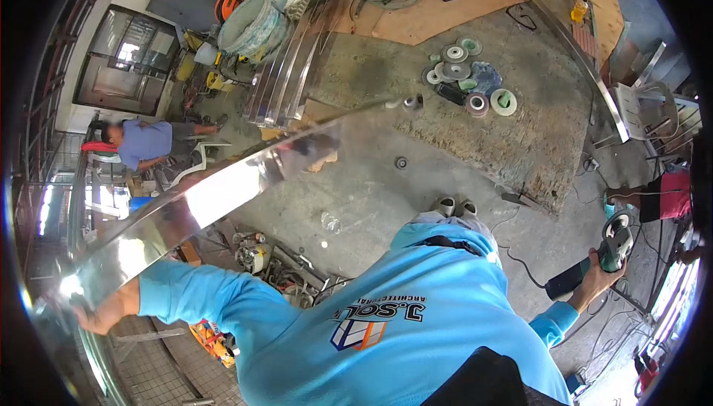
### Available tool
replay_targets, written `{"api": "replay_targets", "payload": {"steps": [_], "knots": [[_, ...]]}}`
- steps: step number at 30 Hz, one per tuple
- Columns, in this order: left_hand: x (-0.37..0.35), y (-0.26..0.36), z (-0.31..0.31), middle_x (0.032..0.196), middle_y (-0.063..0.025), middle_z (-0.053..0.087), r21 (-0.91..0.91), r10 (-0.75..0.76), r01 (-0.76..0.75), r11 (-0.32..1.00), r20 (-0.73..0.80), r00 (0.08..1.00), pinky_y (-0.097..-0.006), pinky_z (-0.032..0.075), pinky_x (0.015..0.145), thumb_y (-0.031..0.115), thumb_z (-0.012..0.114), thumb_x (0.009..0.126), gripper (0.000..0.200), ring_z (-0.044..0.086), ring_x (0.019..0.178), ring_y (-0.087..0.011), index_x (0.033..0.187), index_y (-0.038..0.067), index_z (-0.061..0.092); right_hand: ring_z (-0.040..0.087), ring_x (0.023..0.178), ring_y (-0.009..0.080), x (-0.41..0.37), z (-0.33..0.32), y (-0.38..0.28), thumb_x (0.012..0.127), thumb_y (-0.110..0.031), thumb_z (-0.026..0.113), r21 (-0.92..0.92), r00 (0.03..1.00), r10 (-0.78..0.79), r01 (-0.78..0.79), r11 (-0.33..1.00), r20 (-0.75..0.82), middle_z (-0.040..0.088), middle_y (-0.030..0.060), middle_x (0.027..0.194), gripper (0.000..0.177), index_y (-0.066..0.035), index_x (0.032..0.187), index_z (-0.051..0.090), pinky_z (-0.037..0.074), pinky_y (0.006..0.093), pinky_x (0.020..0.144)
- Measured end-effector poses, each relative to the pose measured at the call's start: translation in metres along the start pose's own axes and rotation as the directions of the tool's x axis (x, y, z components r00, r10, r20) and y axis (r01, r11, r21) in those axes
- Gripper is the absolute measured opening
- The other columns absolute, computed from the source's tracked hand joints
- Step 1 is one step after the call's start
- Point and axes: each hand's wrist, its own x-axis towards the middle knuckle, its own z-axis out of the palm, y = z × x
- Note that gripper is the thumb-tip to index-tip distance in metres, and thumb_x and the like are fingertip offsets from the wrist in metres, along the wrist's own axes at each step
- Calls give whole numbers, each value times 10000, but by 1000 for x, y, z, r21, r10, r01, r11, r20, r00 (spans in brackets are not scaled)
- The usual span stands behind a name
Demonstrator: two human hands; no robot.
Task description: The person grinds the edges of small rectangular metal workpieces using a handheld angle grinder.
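Stainless strip (223, 190) is being steadied by the curled left hand (96, 315), right hand (594, 281) clenching the grinder (613, 242) well clear; bracing firmly seems wise.

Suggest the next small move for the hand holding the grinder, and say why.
Probably swing the angle grinder in the right hand across toward the polished metal strip. The left hand grips the strip's near end and holds it raised in front of the body, while the grinder sits far out to the side, clear of the metal.
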Motion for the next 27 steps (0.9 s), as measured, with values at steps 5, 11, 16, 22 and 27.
{"api": "replay_targets", "payload": {"steps": [5, 11, 16, 22, 27], "knots": [[-62, -29, 34, 925, -200, 697, -25, 70, -89, 996, -436, 897, -458, 592, 670, 241, 747, 748, 263, 702, 778, -306, 925, 47, 733, 687, 1041, 246, 25, 5, -2, 707, 29, 871, -45, 996, -30, 27, 999, -83, 669, 161, 1246, 935, -17, 1526, 421, 552, 359, 962], [-201, -227, 5, 958, -9, 579, 71, -39, 136, 988, -741, 670, -405, 493, 762, 405, 654, 781, 191, 586, 915, -158, 837, 225, 623, 672, 1074, 253, 45, 31, -10, 698, 42, 859, 95, 1000, -30, 30, 995, -1, 642, 161, 1263, 944, 12, 1522, 400, 558, 365, 954], [-337, -367, 89, 1132, -75, 660, -358, -366, 406, 841, -929, -61, -466, 431, 930, 437, 647, 789, 282, 576, 1001, -226, 993, 249, 703, 667, 1065, 251, 47, 61, -29, 691, 73, 840, 111, 999, -11, 15, 994, -35, 628, 166, 1281, 941, 14, 1521, 401, 560, 361, 957], [-422, -486, 154, 1120, -102, 700, -499, -276, 497, 710, -847, -455, -500, 435, 780, 383, 709, 737, 351, 576, 872, -294, 1000, 150, 704, 638, 1169, 282, 31, 99, -75, 651, 32, 882, -14, 983, 40, -43, 999, -178, 627, 142, 1358, 986, -57, 1535, 453, 523, 405, 1032], [-485, -590, 119, 1098, -69, 682, -441, -214, 524, 729, -873, -438, -504, 444, 823, 312, 694, 717, 278, 588, 915, -274, 977, 216, 713, 636, 1154, 263, 26, 133, -101, 675, 8, 905, -48, 974, 38, -50, 998, -225, 622, 142, 1319, 923, 3, 1487, 467, 514, 393, 1044]]}}
